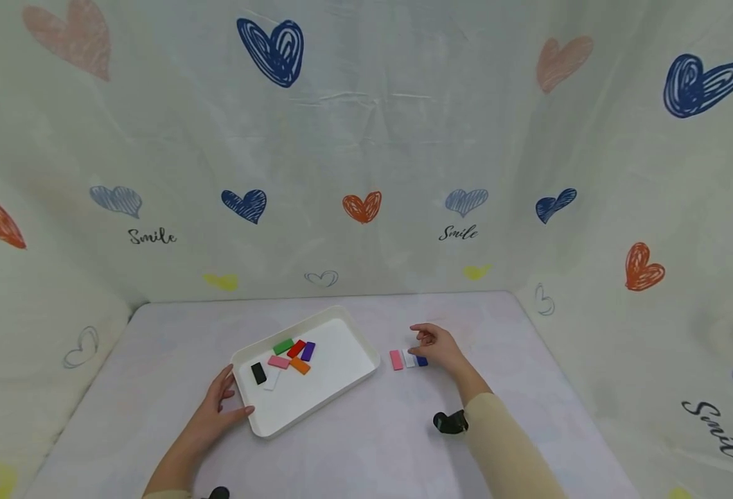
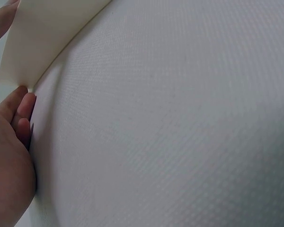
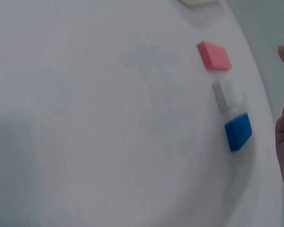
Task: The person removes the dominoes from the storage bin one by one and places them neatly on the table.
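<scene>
Ten blocks [image 1: 300,365]: seven in the tray [image 1: 304,405], three on the table [image 1: 354,450]

The left hand [image 1: 217,405] grips the tray at its left end, thumb at the near corner and fingers along the outer wall. The right hand [image 1: 436,346] holds nothing; its thumb and forefinger are parted, above the right end of a row of three blocks. The right wrist view shows a gap between hand and blocks.

That row lies to the right of the tray: one pink block [image 1: 396,360], one white block [image 1: 409,359], one blue block [image 1: 422,361]. White and blue sit close; whether they touch is hard to tell, as the white one is blurred up close.

In the tray's left half lie seven more, one each of green [image 1: 283,346], red [image 1: 296,348], purple [image 1: 307,351], pink, orange, black [image 1: 258,373] and white. The white one is just beside the black.

Two black devices [image 1: 449,423] show, one near each wrist. Behind the table hangs one pale curtain [image 1: 366,138] with hearts and three "Smile" prints.
</scene>
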Demonstrator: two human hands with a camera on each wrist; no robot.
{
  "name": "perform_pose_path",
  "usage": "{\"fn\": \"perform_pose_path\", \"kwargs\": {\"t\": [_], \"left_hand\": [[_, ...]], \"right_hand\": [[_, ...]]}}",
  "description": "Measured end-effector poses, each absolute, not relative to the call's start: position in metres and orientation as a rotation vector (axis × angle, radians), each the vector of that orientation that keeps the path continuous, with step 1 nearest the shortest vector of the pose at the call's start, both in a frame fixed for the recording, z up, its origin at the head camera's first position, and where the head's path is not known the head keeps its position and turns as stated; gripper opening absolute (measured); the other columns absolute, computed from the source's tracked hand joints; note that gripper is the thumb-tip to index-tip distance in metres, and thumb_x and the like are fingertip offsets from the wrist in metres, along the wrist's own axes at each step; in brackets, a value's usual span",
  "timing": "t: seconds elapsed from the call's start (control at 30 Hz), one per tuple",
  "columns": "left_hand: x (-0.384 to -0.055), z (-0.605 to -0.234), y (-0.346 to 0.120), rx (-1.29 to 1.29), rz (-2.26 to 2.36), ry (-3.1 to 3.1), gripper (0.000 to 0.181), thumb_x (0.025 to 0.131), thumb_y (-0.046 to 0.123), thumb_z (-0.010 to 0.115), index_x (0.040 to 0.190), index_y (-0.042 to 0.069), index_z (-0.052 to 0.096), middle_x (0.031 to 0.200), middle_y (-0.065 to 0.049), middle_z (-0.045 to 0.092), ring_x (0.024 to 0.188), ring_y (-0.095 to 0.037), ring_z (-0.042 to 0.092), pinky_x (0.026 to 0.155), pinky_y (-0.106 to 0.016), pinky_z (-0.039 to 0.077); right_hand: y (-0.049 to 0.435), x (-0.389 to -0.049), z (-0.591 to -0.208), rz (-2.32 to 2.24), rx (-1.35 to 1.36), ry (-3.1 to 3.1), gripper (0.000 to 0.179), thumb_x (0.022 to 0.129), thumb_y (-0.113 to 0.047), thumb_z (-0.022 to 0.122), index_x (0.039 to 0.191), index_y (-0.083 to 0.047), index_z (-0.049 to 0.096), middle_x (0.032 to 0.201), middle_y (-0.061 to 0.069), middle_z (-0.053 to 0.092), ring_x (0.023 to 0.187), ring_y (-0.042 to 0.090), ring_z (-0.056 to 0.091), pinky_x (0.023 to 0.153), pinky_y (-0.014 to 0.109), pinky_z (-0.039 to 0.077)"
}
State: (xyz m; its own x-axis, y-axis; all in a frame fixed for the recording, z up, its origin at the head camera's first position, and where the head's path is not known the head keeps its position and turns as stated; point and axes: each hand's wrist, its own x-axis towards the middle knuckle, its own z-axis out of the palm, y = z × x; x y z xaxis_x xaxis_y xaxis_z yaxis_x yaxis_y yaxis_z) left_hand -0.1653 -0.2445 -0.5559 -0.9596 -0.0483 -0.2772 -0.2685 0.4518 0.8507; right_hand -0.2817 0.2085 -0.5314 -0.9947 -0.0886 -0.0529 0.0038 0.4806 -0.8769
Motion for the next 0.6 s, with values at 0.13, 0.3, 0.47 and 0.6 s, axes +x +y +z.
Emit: {"fn": "perform_pose_path", "kwargs": {"t": [0.13,0.3,0.47,0.6], "left_hand": [[-0.165,-0.555,-0.242,-0.266,1.51,2.502,0.116,0.078,0.034,0.082,0.157,0.015,0.0,0.157,-0.027,0.017,0.133,-0.042,0.025,0.106,-0.067,0.022],[-0.164,-0.554,-0.241,-0.272,1.511,2.506,0.115,0.078,0.034,0.082,0.157,0.015,0.0,0.156,-0.027,0.018,0.133,-0.042,0.026,0.105,-0.068,0.023],[-0.164,-0.555,-0.243,-0.269,1.52,2.508,0.115,0.078,0.032,0.082,0.157,0.015,0.001,0.156,-0.026,0.019,0.132,-0.041,0.026,0.106,-0.066,0.021],[-0.164,-0.557,-0.245,-0.257,1.525,2.51,0.115,0.078,0.031,0.082,0.157,0.015,0.001,0.157,-0.026,0.019,0.132,-0.039,0.027,0.108,-0.065,0.02]], "right_hand": [[0.187,-0.278,-0.521,-1.639,-0.18,2.559,0.049,0.078,0.001,0.078,0.124,0.005,0.061,0.104,0.023,0.057,0.084,0.02,0.052,0.07,0.026,0.048],[0.158,-0.277,-0.519,-1.697,-0.294,2.463,0.048,0.078,0.002,0.078,0.123,0.006,0.061,0.104,0.024,0.058,0.081,0.016,0.053,0.066,0.022,0.048],[0.13,-0.273,-0.519,-1.685,-0.413,2.395,0.049,0.078,0.0,0.08,0.122,0.007,0.061,0.102,0.024,0.059,0.079,0.014,0.052,0.064,0.021,0.046],[0.109,-0.269,-0.517,-1.671,-0.481,2.36,0.047,0.078,0.0,0.079,0.122,0.005,0.062,0.102,0.024,0.059,0.078,0.013,0.052,0.064,0.019,0.046]]}}
